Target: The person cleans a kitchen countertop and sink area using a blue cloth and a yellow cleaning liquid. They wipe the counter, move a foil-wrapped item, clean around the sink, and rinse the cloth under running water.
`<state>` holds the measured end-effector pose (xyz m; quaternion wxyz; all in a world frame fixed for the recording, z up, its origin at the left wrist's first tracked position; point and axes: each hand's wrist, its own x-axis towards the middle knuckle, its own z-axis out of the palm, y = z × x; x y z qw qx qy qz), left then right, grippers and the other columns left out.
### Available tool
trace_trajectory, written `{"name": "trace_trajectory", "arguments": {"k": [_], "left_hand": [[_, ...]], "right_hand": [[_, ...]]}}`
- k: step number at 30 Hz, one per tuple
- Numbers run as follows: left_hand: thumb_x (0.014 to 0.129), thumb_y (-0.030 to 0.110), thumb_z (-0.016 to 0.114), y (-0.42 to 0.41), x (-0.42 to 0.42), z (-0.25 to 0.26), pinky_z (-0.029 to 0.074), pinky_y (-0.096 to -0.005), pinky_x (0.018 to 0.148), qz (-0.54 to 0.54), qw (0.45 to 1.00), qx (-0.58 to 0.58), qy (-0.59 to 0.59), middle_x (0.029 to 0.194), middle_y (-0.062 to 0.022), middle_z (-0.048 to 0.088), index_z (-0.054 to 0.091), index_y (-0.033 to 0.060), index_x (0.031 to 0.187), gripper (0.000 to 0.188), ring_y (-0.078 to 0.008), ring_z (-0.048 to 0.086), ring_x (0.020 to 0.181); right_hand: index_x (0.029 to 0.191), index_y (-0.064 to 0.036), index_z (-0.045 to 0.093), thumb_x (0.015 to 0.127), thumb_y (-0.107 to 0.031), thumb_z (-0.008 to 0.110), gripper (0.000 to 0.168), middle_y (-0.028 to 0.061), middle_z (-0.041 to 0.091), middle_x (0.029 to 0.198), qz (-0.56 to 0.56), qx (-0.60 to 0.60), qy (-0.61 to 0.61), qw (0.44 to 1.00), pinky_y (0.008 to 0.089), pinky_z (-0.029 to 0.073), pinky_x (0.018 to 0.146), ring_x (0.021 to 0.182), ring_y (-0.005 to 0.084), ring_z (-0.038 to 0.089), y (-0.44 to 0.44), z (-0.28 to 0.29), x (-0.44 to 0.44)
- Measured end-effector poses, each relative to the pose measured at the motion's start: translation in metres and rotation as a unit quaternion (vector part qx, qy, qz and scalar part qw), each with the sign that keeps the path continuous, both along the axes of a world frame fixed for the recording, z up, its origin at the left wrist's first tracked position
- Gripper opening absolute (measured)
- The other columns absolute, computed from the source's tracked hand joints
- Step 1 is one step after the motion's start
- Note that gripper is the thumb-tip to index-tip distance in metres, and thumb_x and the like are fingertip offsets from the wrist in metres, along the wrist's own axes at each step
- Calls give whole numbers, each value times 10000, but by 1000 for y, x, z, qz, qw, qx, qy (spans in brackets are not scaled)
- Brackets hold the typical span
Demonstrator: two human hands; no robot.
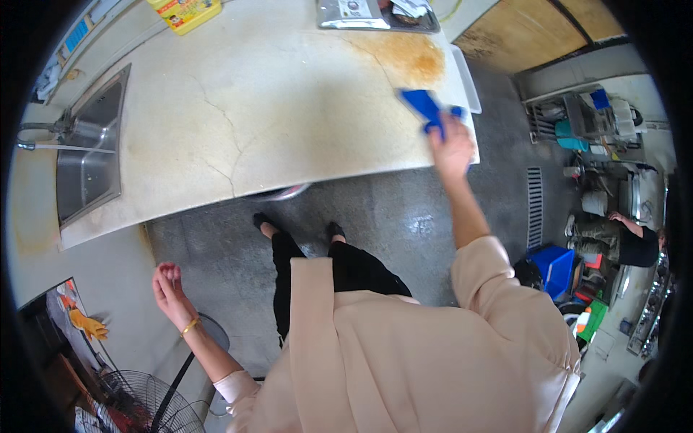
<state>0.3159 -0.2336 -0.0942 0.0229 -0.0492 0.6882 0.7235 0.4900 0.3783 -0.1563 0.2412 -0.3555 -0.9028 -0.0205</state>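
Observation:
My right hand holds a blue cloth on the pale countertop, near its right front corner. Part of the cloth is bunched under the fingers and part spreads out to the upper left. Beyond the cloth, an orange-brown stain marks the counter's surface. Thin cracks run across the top. My left hand hangs in the air at the lower left, away from the counter, with its fingers loosely curled and nothing visible in it.
Water runs from a faucet into a steel sink at the left. A yellow container and a metal tray stand at the counter's far side. Lower left is a wire-caged fan. Another person is at the far right, near a blue crate.

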Motion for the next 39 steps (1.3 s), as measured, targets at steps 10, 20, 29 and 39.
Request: {"name": "trace_trajectory", "arguments": {"k": [10,20,29,39], "left_hand": [[990,247,498,-48,-17,-1,464,-355,954,66,996,67,-15,1116,-123,611,553,-6,1150,305,-195,589,1050],[973,220,538,-161,-22,-5,510,-313,862,172,980,91,-28,999,-73,651,618,27,1025,215,-151,620,926],[974,237,537,-330,-39,-23,509,-309,843,321,936,134,-51,992,-57,643,606,37,1025,218,-146,622,914],[972,228,539,-412,-112,-70,499,-321,840,383,905,166,-82,982,-41,637,605,62,996,181,-143,614,900]], "right_hand": [[1099,-38,636,876,-367,598,400,230,608,958,-58,-11,92,994,473,455,799,893,399,583,57,18,61],[1115,-142,623,817,-336,646,356,135,562,1126,313,-28,-22,949,449,441,781,987,338,534,-378,21,-230],[1069,-70,617,823,-159,652,263,155,570,1052,551,-223,124,795,423,452,816,953,351,548,-601,67,-440],[1315,-195,517,847,-387,584,511,95,428,1427,755,-5,-123,644,437,300,1068,1303,283,407,-765,40,-570]]}}
